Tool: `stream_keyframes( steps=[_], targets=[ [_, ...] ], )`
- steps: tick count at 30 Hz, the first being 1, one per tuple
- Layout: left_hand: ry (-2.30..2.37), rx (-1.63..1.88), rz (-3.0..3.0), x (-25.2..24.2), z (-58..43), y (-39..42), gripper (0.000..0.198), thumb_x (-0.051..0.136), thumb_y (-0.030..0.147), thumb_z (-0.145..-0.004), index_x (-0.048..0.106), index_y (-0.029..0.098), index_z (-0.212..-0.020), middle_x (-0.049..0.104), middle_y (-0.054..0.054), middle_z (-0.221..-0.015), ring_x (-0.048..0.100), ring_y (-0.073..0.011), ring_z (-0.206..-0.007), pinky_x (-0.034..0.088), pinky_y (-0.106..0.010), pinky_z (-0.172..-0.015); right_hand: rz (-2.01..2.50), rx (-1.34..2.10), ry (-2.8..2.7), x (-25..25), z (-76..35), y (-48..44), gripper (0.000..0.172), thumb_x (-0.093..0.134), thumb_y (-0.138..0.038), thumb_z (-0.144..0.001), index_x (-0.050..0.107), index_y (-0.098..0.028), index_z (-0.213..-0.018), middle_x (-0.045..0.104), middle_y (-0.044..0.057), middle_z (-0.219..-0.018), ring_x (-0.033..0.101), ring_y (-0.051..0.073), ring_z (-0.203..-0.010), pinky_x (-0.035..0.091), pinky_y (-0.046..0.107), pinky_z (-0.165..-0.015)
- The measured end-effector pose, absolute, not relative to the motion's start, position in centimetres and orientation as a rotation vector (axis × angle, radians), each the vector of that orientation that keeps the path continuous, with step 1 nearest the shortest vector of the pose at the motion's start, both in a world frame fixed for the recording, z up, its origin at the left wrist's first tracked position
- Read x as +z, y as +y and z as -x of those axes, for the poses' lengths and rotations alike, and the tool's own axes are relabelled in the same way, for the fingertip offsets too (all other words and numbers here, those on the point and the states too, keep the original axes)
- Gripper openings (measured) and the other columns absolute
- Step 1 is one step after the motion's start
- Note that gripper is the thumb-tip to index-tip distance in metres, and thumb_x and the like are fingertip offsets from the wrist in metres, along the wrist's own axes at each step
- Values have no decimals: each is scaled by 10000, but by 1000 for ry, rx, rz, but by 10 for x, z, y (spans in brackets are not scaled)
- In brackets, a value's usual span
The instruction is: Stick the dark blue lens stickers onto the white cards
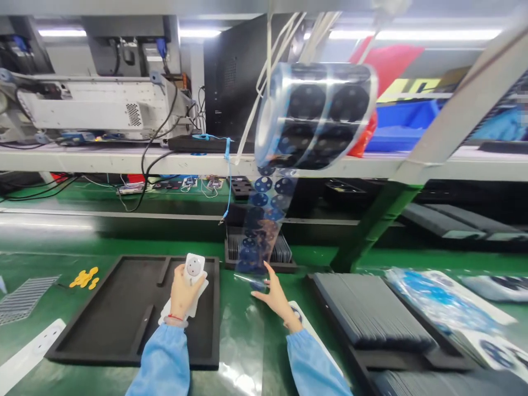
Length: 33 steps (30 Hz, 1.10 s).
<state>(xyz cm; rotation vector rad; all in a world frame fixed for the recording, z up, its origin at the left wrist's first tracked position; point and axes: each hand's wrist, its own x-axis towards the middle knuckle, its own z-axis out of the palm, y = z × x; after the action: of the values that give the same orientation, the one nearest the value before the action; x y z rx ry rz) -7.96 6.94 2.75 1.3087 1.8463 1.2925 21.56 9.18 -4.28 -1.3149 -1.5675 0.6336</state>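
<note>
My left hand is closed on a small white plate with a round, socket-like face, held upright over the black tray. More white, flat pieces show beneath this hand; how they are held is hidden. My right hand has its thumb and forefinger apart, close to the lower end of a clear film strip with dark round stickers. Whether the fingertips touch the film I cannot tell. The strip hangs from a large sticker roll at the shelf. A white strip lies partly behind my right wrist.
Behind the film, a black box holds upright thin grey plates. On the right stands a black tray with stacked grey plates, beside plastic-wrapped parts. Yellow pieces lie left. A shelf edge and slanted post cross above.
</note>
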Motion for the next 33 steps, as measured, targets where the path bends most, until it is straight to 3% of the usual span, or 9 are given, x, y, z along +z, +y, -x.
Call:
stream_keyframes(
  steps=[3, 7, 12, 15, 18, 20, 25, 29, 33],
  targets=[
    [1307, 1390, -1116, 35, 67, 61, 598, 666, 567, -709, 554, 168, -1141, 623, -142, -1211, 637, -221, -883, 516, -375, -772, 1323, 767, -1493, -41, -215, 99, 711, 691, -255, -627, 523, -165, -1312, 623, 73, -1048, 578, 141, -618, 550, 355, -692],
    [878, 1205, -929, 39, 50, 48, 586, 668, 589, -737, 653, 164, -1140, 544, -155, -1370, 633, -185, -817, 517, -321, -716, 1252, 868, -1550, -19, -213, 79, 591, 694, -260, -676, 591, -190, -1254, 640, -32, -740, 600, 157, -641, 545, 346, -749],
    [669, 1041, -962, 36, 33, 40, 673, 716, 634, -676, 665, 187, -1176, 547, -154, -1368, 642, -234, -838, 517, -338, -682, 1165, 799, -1665, 13, -199, 55, 353, 661, -302, -808, 650, -227, -1153, 703, 24, -860, 671, 205, -803, 553, 366, -820],
    [628, 1000, -1020, 33, 29, 41, 668, 737, 617, -670, 683, 163, -1157, 610, -165, -1277, 614, -202, -779, 517, -331, -683, 1178, 361, -1798, 18, -192, 53, 260, 623, -247, -865, 687, -273, -1116, 668, 85, -1073, 654, 250, -953, 555, 410, -843],
    [666, 1081, -990, 28, 29, 44, 630, 722, 592, -707, 683, 167, -1172, 655, -153, -1200, 614, -208, -825, 526, -338, -745, 1215, -193, -1822, 12, -187, 53, 339, 632, -177, -872, 683, -347, -1161, 532, 92, -1349, 522, 325, -1217, 473, 513, -982],
    [702, 1130, -944, 24, 28, 46, 612, 695, 591, -736, 681, 166, -1176, 668, -149, -1187, 629, -238, -901, 525, -374, -832, 1211, -412, -1851, 7, -185, 52, 470, 623, -127, -878, 615, -406, -1256, 514, 52, -1398, 481, 316, -1275, 405, 529, -1056],
    [752, 1198, -839, 19, 23, 47, 583, 658, 563, -780, 676, 120, -1158, 697, -160, -1135, 614, -323, -1099, 422, -492, -1046, 1067, -534, -2020, -5, -188, 43, 587, 436, -26, -927, 485, -389, -1386, 611, 8, -1318, 566, 186, -1205, 404, 380, -1068],
    [827, 1282, -809, 15, 18, 50, 582, 674, 554, -767, 642, 114, -1147, 667, -167, -1184, 615, -310, -1111, 436, -471, -1040, 893, -343, -1995, 3, -183, 37, 407, 501, -77, -931, 664, -353, -1181, 736, 5, -1022, 673, 160, -951, 452, 337, -960],
    [1122, 1433, -900, 10, 17, 54, 586, 748, 527, -683, 538, 175, -1102, 598, -153, -1266, 668, -235, -909, 543, -395, -813, 956, 134, -1704, 24, -173, 32, 90, 652, -264, -886, 739, -275, -863, 697, 7, -750, 646, 174, -719, 495, 369, -798]
  ],
)
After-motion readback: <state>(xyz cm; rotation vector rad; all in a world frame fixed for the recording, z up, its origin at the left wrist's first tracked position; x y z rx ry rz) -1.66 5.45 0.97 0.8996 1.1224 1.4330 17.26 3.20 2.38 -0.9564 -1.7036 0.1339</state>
